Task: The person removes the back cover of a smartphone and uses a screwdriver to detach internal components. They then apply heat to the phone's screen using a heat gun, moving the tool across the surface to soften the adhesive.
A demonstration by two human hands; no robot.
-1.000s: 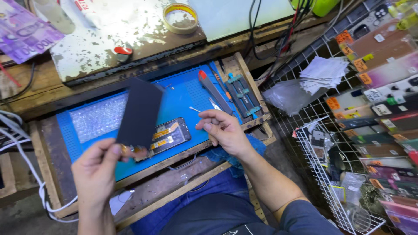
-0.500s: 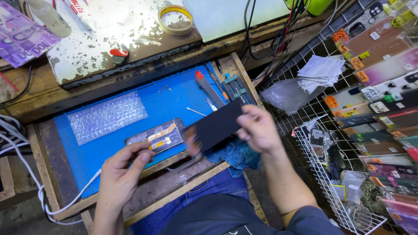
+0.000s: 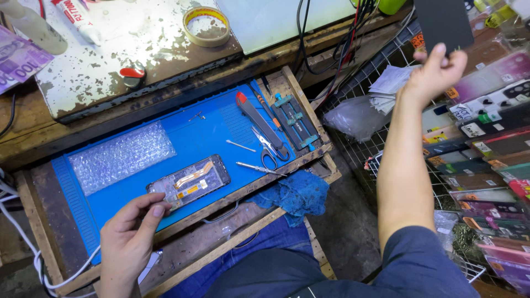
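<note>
My right hand (image 3: 436,70) is raised at the upper right and grips a flat black panel (image 3: 444,22) over a wire rack. My left hand (image 3: 130,234) rests at the near edge of the blue work mat (image 3: 187,132), fingers loosely curled, its fingertips touching the near corner of an opened phone (image 3: 189,182). The phone lies face down on the mat with its inner frame and an orange flex strip showing. A sheet of bubble wrap (image 3: 121,157) lies just behind it.
Scissors (image 3: 265,146), a red-handled cutter (image 3: 251,110), a screwdriver (image 3: 256,167) and a metal pin lie on the mat's right side. A blue cloth (image 3: 295,193) hangs at the tray's front. A tape roll (image 3: 207,25) sits on the worn bench; phone cases (image 3: 486,160) fill the rack.
My right hand took the black panel from my left hand and lifted it up and right toward the rack. My left hand dropped to the phone on the mat.
</note>
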